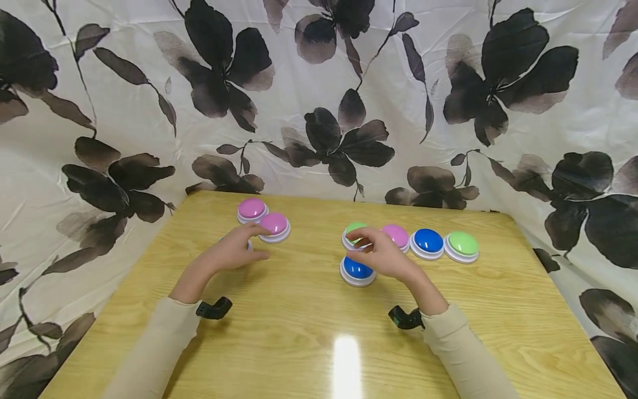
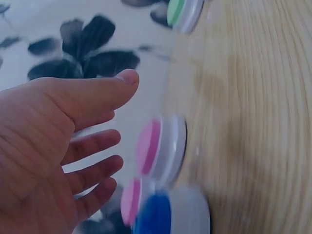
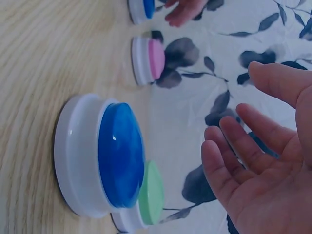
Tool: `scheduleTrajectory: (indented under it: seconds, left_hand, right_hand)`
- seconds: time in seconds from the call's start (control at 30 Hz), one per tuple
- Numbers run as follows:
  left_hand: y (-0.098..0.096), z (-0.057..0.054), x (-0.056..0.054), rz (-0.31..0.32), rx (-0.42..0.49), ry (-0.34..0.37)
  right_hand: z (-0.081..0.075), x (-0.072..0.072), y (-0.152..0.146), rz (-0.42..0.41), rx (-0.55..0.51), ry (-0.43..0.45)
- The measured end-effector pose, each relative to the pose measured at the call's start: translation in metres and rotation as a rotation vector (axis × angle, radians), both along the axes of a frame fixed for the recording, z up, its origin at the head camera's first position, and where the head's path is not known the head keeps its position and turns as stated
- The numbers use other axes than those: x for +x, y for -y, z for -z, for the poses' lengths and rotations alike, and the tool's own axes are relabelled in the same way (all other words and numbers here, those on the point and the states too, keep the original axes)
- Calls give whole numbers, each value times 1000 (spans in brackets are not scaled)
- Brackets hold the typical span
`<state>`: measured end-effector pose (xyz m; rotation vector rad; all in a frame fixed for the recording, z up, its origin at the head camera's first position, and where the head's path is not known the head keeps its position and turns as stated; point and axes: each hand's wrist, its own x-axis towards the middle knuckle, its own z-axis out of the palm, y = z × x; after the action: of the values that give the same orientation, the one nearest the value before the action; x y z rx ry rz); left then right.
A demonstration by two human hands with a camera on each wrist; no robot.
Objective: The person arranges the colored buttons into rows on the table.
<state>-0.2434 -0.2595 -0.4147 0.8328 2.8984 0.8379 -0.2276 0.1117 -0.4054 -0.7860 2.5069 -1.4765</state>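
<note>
My left hand (image 1: 231, 250) hovers with spread fingers over a white-based blue push button, mostly hidden beneath it in the head view. That blue button (image 2: 156, 214) shows at the bottom of the left wrist view. Just beyond the fingertips lie two pink buttons (image 1: 273, 223), (image 1: 251, 208) side by side. On the right, my right hand (image 1: 384, 254), fingers loosely bent, is held above a blue button (image 1: 358, 268) and partly covers a green button (image 1: 355, 228) behind it. Nothing is between the fingers of either hand, and the right wrist view shows a gap to the buttons.
A pink button (image 1: 396, 235), a blue button (image 1: 428, 242) and a green button (image 1: 463, 244) form a row to the right of my right hand. All rest on a wooden table (image 1: 299, 310). A floral cloth (image 1: 279, 100) hangs behind and beside it.
</note>
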Motion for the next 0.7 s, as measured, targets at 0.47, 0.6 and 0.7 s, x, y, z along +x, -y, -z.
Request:
scheduleTrajectory:
  seconds: [0.47,0.6,0.7]
  left_hand:
    - [81,24,6,-228,83,104]
    - [92,33,10,-269,109,117]
    - [95,38,11,-267,124,124]
  right_hand:
    - [11,-3,13,-24,12,18]
    - [14,-3,20,-49,15,33]
    - [16,-2,25,-57,20,42]
